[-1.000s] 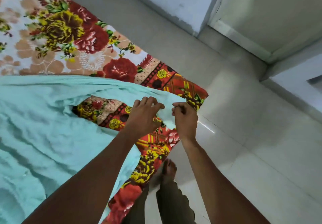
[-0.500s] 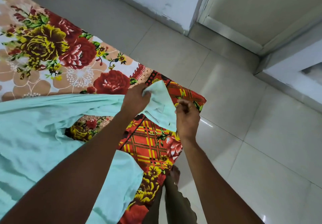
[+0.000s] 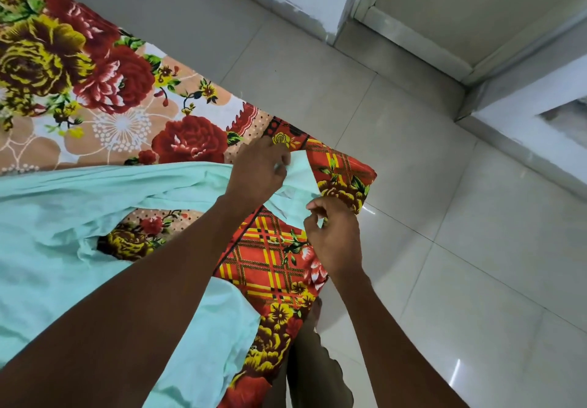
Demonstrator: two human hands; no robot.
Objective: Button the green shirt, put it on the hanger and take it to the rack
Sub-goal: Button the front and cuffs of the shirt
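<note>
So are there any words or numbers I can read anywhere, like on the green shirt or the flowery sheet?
None: no words, numbers or labels can be read anywhere.
Green shirt: plain cloth; no tag shows where the left hand and right hand hold it.
Flowery bedsheet: only roses and checks.
Floor tiles: blank.

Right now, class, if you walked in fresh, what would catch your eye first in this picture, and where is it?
First, the loud floral bedsheet, red and yellow roses, filling the upper left. Across it lies the pale green shirt, spread from the left edge. Near the bed's corner, the left hand and right hand pinch the shirt's edge.
</note>
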